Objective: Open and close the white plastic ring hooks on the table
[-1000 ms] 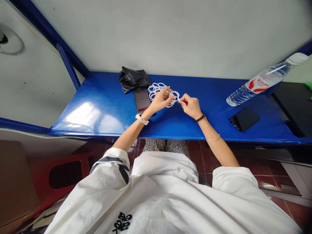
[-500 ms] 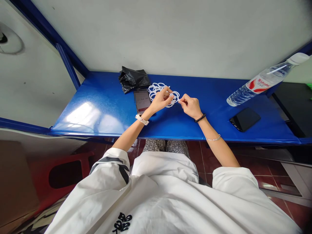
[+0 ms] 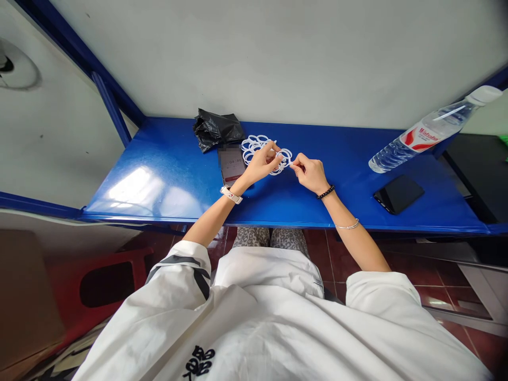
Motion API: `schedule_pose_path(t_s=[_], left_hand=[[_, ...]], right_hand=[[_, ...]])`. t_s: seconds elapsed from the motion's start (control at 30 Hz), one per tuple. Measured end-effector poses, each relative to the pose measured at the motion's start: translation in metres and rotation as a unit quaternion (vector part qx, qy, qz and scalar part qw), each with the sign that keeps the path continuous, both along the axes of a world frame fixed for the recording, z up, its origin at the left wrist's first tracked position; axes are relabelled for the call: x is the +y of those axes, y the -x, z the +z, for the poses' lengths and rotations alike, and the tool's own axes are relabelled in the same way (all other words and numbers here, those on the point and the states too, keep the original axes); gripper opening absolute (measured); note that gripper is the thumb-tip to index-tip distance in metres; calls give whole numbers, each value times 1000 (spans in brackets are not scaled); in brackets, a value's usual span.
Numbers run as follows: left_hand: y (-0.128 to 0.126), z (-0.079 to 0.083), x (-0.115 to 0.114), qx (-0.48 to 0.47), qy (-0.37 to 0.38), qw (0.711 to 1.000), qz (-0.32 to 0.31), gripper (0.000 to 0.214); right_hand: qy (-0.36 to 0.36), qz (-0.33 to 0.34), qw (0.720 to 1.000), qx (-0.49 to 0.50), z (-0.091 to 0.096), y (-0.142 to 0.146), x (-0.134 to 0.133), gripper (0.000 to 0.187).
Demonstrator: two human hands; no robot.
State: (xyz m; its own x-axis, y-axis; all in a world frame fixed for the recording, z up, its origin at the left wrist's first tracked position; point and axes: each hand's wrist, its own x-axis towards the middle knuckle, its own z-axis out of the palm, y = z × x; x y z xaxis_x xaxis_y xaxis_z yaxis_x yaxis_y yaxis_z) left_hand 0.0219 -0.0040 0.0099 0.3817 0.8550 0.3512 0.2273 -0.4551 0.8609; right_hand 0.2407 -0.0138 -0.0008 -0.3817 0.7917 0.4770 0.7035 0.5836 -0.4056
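A bundle of thin white loops of cord [image 3: 256,141] lies on the blue tabletop, partly covered by my left hand [image 3: 262,161]. That hand's thumb and fingers are closed on part of the bundle, with a round loop showing between it and my other hand. At the loop's right edge, my right hand [image 3: 309,172] pinches the white cord between thumb and forefinger. How the strands run under my left fingers is hidden. Just left of the bundle lies a phone with a lit screen [image 3: 232,164], partly behind my left wrist.
A crumpled black plastic bag [image 3: 218,128] sits near the wall, beside the lit phone. On the right stand a water bottle [image 3: 423,135] and a dark phone [image 3: 399,194] lying flat. The blue table [image 3: 190,174] has its front edge close to my lap.
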Motion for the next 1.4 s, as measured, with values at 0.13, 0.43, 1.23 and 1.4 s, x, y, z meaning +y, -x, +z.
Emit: schedule_pose_path(t_s=[0.13,0.43,1.23,1.4], left_hand=[[0,0,-1,2,-3,1000,6,59],[1,0,0,-6,21,1000,-7,54],[-2,6,-4,57,-27,996,-58,33],[-1,5,-2,62,-41,996,-56,33]], right_hand=[[-2,1,1000,-9,2,0,-1,22],[0,2,1000,-4,1,2,-1,21],[43,31,998,-18,3,5,-2,33],[52,36,998,-10,4,4,-2,32]])
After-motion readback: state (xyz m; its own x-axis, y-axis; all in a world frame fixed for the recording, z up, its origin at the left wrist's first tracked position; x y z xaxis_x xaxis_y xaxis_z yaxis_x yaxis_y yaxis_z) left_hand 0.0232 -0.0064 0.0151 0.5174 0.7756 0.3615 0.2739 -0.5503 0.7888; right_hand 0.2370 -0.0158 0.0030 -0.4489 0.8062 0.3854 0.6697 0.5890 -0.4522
